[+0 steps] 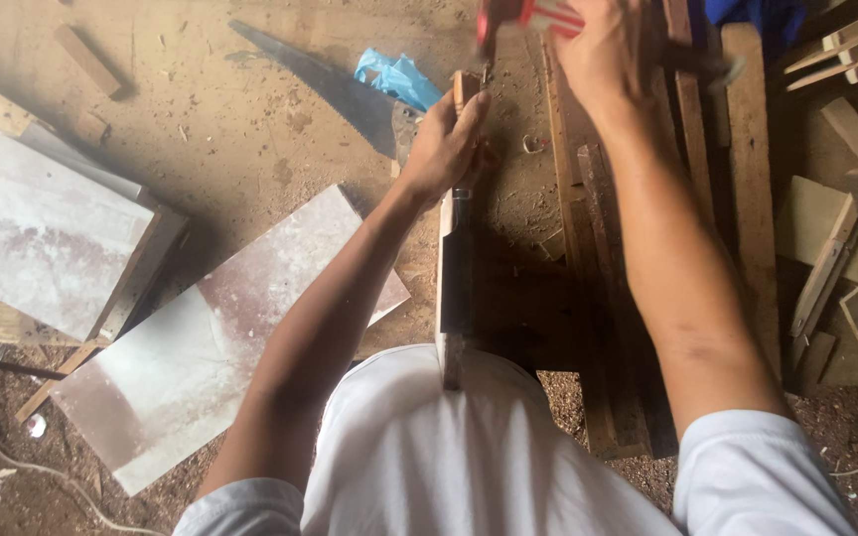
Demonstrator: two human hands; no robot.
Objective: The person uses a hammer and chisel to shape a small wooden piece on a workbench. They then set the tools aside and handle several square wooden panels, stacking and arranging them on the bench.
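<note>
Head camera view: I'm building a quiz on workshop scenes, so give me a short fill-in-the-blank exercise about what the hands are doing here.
1. The right hand grips a ____ with a red handle.
2. The left hand steadies a narrow piece of ____ standing on edge.
3. On the ground beyond the left hand lies a hand ____ beside a blue bag.

Missing words: hammer; wood; saw

A hand saw [325, 84] lies on the sawdusty floor at eleven o'clock, with a crumpled blue plastic bag [397, 77] just beside its blade. Two dusty flat panels [47, 233] [201, 347] lie at nine and seven o'clock, and loose wooden offcuts [851, 228] pile up at three o'clock.
</note>
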